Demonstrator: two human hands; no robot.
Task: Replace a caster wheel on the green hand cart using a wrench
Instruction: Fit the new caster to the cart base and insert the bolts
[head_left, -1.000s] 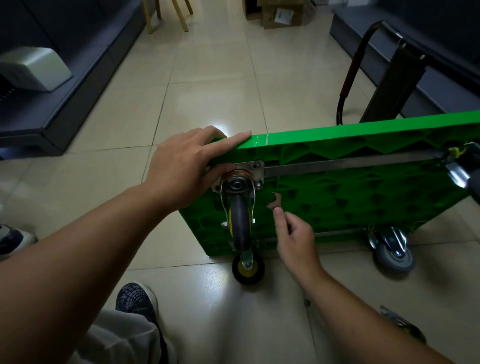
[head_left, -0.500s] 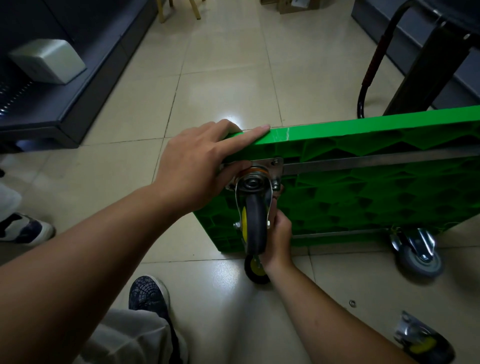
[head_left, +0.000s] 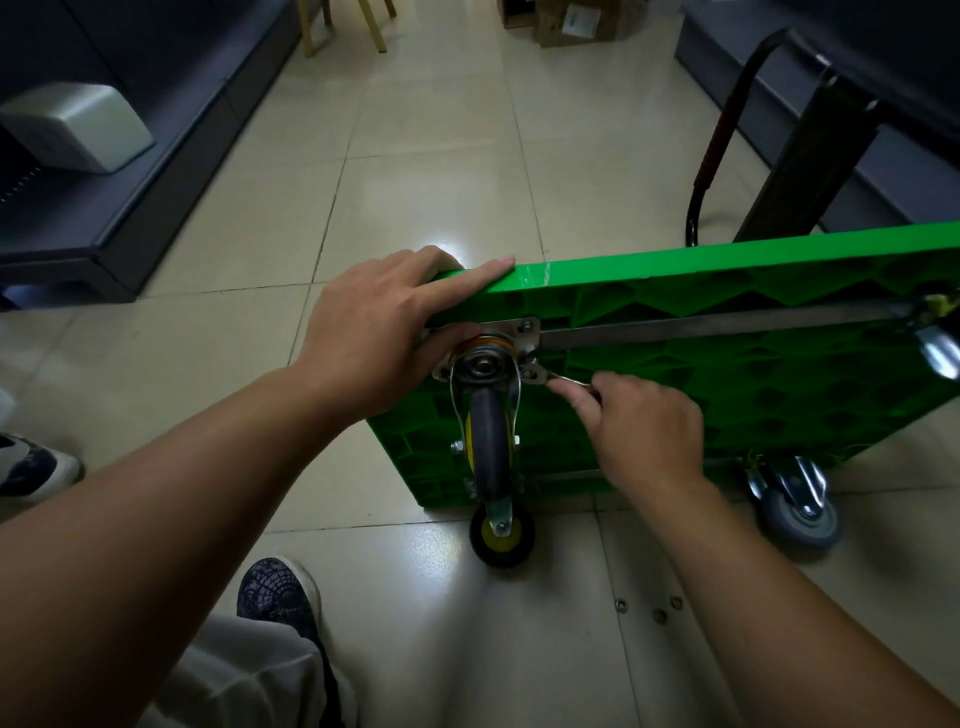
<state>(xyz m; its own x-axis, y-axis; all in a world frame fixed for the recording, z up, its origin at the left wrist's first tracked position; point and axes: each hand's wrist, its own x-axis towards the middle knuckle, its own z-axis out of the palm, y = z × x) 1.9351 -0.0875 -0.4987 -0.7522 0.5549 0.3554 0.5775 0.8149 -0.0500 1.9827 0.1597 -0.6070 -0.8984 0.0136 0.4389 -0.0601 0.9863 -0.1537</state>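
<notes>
Two hands at the caster wheel (head_left: 488, 441) of the green cart (head_left: 737, 400), mid-frame.
The cart stands on edge on the tiled floor (head_left: 441, 156). The left hand (head_left: 384, 327) has its grip spread, fingers flat along the top edge, thumb against the mounting plate (head_left: 524, 332); the right hand (head_left: 641, 431) has its grip pinching a wrench (head_left: 569, 383), whose head sits at the plate's lower-right bolt.
</notes>
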